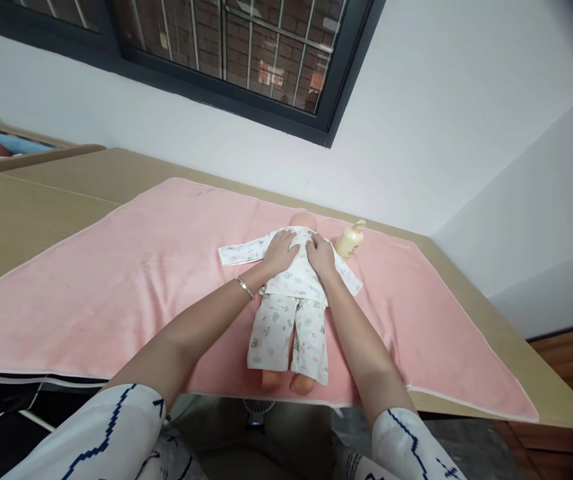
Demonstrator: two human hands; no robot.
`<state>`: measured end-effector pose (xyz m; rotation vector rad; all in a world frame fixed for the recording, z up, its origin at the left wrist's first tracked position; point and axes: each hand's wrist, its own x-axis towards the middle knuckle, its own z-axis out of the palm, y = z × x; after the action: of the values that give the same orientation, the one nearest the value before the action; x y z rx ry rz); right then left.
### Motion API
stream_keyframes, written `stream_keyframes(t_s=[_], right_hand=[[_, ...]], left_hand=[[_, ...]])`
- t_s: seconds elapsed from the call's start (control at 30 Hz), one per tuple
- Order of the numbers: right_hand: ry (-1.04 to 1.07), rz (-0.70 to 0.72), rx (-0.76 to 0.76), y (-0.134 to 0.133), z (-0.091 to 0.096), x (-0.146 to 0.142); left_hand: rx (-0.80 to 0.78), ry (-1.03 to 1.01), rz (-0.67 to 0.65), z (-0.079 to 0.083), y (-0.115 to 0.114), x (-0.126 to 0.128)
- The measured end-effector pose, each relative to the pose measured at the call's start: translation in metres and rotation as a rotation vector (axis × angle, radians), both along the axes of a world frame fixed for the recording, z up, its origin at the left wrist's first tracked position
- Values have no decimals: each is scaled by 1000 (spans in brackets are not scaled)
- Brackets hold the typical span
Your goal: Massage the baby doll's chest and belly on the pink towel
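A baby doll (pixel 289 320) in a white printed top and trousers lies on a pink blanket (pixel 131 280), its head at the far end and its feet toward me. My left hand (pixel 281 251) rests on the left side of the doll's upper body, fingers stretched out. On the other side of the chest lies my right hand (pixel 320 255), its fingers extended over the cloth. Neither hand grips anything. The doll's sleeves spread out to both sides, and no doll hands show. Just right of the doll stands a cream pump bottle (pixel 350 241).
The blanket covers much of a wooden table (pixel 116 163) set against a white wall. Above is a dark-framed window (pixel 326 127). A wooden crib-like box (pixel 36 157) sits at far left. Below the table's front edge is a small fan (pixel 257 412).
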<state>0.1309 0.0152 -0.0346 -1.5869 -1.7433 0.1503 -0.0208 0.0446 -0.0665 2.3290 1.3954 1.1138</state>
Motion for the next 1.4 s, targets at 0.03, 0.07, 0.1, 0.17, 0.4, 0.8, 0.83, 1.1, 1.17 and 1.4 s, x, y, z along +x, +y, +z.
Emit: stream_keyframes(t_s=[0.03,0.07,0.1,0.17,0.4,0.8,0.83,1.1,1.17,1.4], right_hand=[[3,5,7,-2,4,-1],[7,7,19,-4,7,-2],[8,11,38,-6,11,-3],[-3,31,93,-10,15,-5],[-182,157,-71,-10,8,-14],[-240,108,-119,-14,8,-20],[-243,117,-135,-15,11,-20],[-148,15,35,-21,14,-20],[-189,40,-32,-17,5,-22],[-215,38,-96,-11,-4,-23]], left_hand=[[0,-24,9,-1,-2,-1],[6,-53,19,-2,-4,-1],[17,-84,27,-3,-6,-2],[50,-139,35,-5,-9,-3],[47,-212,52,-10,-9,-4],[33,-232,65,-11,-7,-4],[33,-235,64,-11,-7,-4],[12,-252,63,-12,-6,-3],[8,-247,63,-11,-6,-3],[-5,-249,58,-12,-6,-4]])
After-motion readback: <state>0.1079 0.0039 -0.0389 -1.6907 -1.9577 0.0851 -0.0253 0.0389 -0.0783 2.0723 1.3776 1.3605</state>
